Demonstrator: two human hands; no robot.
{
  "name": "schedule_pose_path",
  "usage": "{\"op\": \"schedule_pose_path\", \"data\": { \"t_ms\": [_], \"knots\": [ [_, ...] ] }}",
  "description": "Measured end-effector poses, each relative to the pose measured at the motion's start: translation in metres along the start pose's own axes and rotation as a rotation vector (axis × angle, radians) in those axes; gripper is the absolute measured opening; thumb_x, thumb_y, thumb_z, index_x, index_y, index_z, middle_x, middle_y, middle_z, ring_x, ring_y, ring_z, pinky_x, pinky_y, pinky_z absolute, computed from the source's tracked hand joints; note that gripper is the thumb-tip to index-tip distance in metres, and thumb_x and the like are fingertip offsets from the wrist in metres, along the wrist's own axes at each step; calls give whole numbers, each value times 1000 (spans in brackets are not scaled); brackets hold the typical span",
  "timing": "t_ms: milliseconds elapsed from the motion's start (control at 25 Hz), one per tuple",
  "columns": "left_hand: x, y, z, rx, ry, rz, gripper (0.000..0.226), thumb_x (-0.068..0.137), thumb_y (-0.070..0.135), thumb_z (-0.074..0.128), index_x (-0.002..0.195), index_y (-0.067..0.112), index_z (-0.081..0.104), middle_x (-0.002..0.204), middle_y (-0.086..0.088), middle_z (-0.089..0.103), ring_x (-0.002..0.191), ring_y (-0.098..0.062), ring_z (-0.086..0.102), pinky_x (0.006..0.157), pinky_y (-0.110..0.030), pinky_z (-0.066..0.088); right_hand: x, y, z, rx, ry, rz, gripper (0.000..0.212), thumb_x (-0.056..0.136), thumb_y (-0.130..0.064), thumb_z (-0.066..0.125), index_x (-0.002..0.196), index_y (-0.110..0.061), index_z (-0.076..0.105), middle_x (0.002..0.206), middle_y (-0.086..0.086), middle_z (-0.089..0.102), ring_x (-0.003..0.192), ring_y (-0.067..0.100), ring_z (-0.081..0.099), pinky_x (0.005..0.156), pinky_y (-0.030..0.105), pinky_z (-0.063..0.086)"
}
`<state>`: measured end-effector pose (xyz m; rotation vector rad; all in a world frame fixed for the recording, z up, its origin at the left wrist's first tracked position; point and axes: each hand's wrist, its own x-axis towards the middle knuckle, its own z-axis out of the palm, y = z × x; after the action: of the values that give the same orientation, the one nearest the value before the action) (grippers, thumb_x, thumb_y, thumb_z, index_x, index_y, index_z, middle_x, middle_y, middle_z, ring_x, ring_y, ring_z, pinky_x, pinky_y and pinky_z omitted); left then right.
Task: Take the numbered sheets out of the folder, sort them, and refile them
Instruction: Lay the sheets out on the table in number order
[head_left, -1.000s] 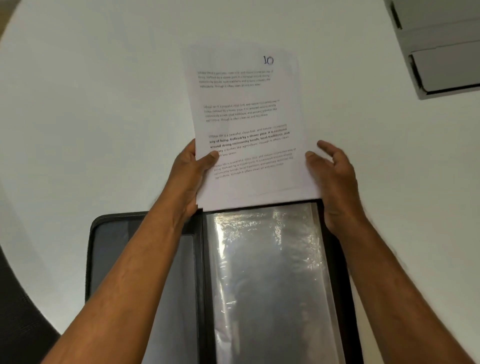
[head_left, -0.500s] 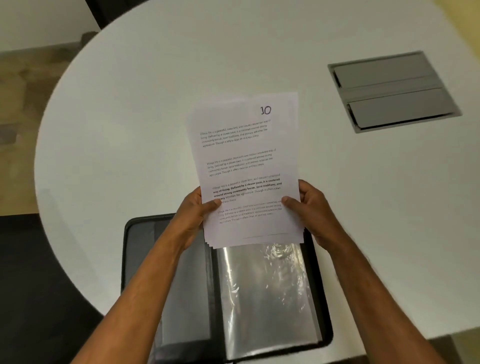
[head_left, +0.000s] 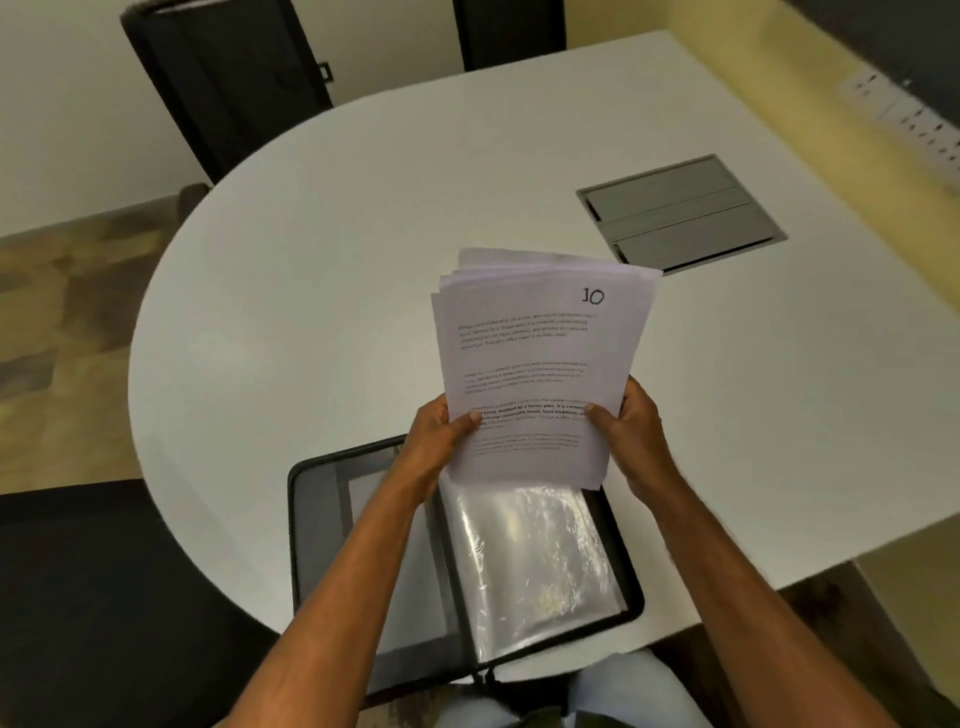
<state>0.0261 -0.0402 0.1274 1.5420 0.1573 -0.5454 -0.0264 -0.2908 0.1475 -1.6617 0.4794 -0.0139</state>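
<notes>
Stack of sheets (head_left: 540, 379): held up just above the far edge of the folder (head_left: 462, 566), top page marked "10"; a second ago it lay nearly flat beyond the folder, and it now stands tilted toward the person with its upper edges fanned apart.
Left hand (head_left: 441, 441): grips the stack's lower left edge, thumb on the front page and fingers behind.
Right hand (head_left: 631, 431): grips the lower right edge in the same way; a second ago its fingers rested loosely at the paper's side, and they are now closed round it.
Folder: lies open on the table (head_left: 322, 291) at the near edge, below the stack; its clear sleeves (head_left: 535, 561) appear empty, though glare hides part of them.
Hatch (head_left: 680, 213): grey cover set in the table, beyond the folder and to the right, well apart from the stack.
Chair (head_left: 223, 78): dark, past the table's far edge.
Meaning for the task: removal looks complete, since the pages are clear of the sleeves; sorting by number is the step in hand, and refiling is not yet begun.
</notes>
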Motion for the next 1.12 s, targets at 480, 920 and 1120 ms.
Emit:
{"op": "schedule_pose_path", "data": {
  "t_ms": [480,920,1120],
  "knots": [
    [40,18,160,151,-101,-14,36,101,8,63,137,15,62,122,3,70,104,-3,64,80,-14,49,-3,23,-134,-36,339,14,35,101,-4,62,132,-19,61,109,-11,68,99,-2,63,74,3,50],
    [65,-29,216,273,-187,-91,40,102,6,61,142,12,58,127,-4,69,112,-13,64,87,-20,50,-4,77,-173,-54,467,219,24,99,1,61,94,-23,58,85,-6,57,81,8,56,78,24,45],
    [67,-36,217,279,-191,-93,39,102,4,60,140,15,59,127,-1,69,117,-13,62,92,-23,49,-1,80,-174,-43,443,240,30,96,3,60,123,-10,59,99,0,62,97,18,60,80,23,45]
  ]
}}
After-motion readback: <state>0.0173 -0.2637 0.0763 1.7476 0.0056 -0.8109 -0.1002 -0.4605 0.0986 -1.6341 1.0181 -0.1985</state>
